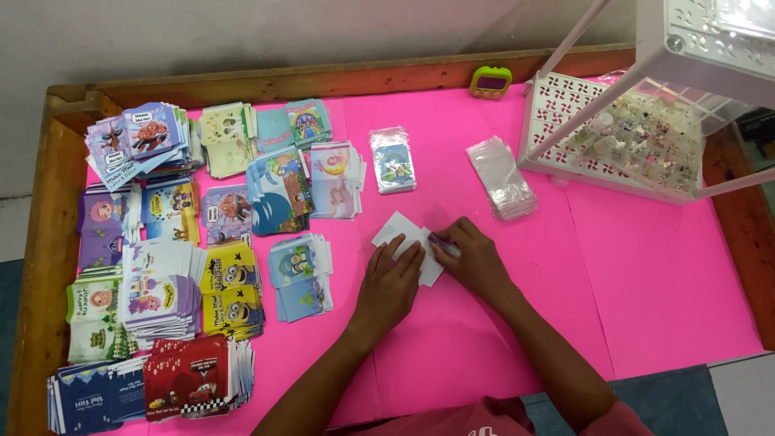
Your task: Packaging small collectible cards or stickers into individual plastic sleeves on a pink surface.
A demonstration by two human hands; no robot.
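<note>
Scanning from the left edge of the pink-covered wooden table (pixel 662 274), we see many stacks of small printed paper envelopes (pixel 169 266) in purple, blue, yellow, green and red, each design in its own pile and the piles set in rough rows, which keeps the kinds apart and easy to pick from. Just right of them lies a short stack of envelopes already sleeved in clear plastic (pixel 392 160).

Near the middle, the left hand (pixel 391 282) lies flat, fingers spread, pressing down on a small white paper sheet (pixel 404 236) so that it cannot slide; it grips nothing. The right hand (pixel 476 257) is curled closed around a slim purple pen (pixel 443 244) whose tip rests on that same sheet. The sheet sits on the bare pink surface directly in front of us, well apart from the rack.

Further right, a loose pile of empty clear plastic sleeves (pixel 502 176) lies beside a white perforated plastic rack (pixel 557 113), within easy reach of the right hand. The rack's lower tray holds many tiny pale trinkets (pixel 638 137), too small for us to tell their kind. A small green digital timer (pixel 490 81) stands by the far wooden rim.
</note>
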